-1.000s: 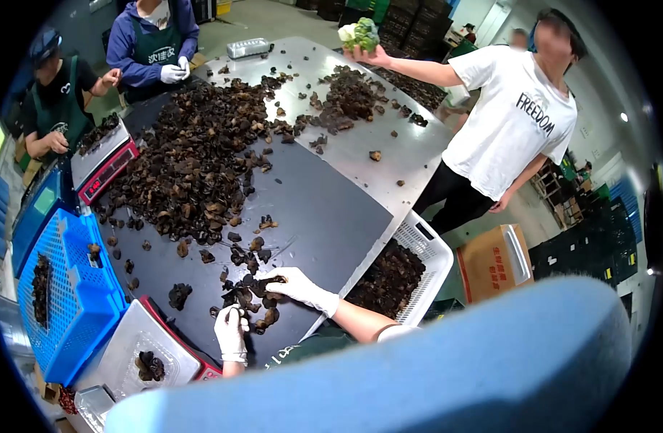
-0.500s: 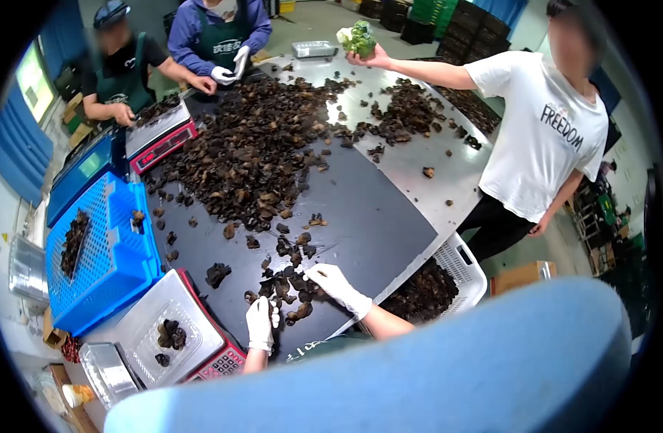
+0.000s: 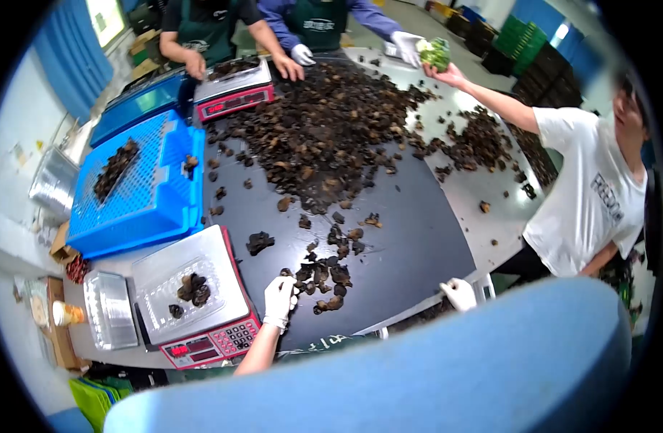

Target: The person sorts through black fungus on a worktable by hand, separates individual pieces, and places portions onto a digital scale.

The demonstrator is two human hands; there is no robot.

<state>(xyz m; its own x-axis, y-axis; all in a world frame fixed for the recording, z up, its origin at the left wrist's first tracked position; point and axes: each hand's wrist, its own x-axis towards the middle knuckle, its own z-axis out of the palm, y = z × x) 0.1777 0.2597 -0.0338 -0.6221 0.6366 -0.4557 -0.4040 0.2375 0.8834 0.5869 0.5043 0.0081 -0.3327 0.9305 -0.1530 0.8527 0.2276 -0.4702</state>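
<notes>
My left hand (image 3: pixel 279 302), in a white glove, is closed at the near edge of the dark mat, beside a small cluster of dark fungus pieces (image 3: pixel 324 274). A dark bit shows at its fingertips. My right hand (image 3: pixel 459 294), also gloved, is farther right by the table edge, its fingers curled; what they hold, if anything, is too small to make out. Left of my left hand, a red scale (image 3: pixel 234 335) bears a clear plastic tray (image 3: pixel 190 289) with a few dark pieces in it. A large heap of fungus (image 3: pixel 317 137) lies beyond the cluster.
A blue crate (image 3: pixel 140 184) stands at the left, with clear containers (image 3: pixel 109 310) nearer. Behind the table, a co-worker is beside another scale (image 3: pixel 234 101); a second reaches toward a green vegetable (image 3: pixel 434 53) held by a person in white (image 3: pixel 591 187) at right.
The view has swung left. My right hand has moved away from the cluster to the right table edge. More pieces lie in the scale's tray. The co-worker's gloved hand has reached the vegetable.
</notes>
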